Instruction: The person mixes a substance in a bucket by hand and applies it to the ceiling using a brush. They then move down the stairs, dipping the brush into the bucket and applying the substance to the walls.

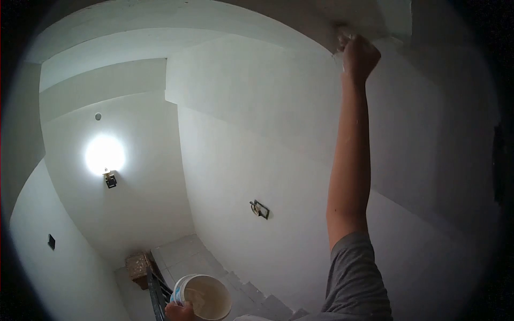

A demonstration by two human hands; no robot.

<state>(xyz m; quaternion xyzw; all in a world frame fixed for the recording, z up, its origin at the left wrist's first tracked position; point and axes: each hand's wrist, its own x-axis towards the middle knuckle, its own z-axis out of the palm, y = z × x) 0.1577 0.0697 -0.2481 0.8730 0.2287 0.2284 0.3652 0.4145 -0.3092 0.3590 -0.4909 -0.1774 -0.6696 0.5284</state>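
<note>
My right arm is stretched up high, and my right hand (361, 56) is closed in a fist near the lower edge of the pale beam (300, 27). Something whitish shows at its fingers, but it is too small and blurred to name. Low in the view, my left hand (179, 311) is wrapped around the near side of a white bucket (228, 299). The bucket is tilted toward me, and an off-white, creamy substance (206, 298) coats its inside.
A black ladder (156, 291) stands beside the bucket. Behind it is a brown box (138, 267) on the grey tiled floor (184, 254). A bright bulb (105, 155) glows on the far wall. An open wall socket (261, 209) with loose wires sits in the right wall.
</note>
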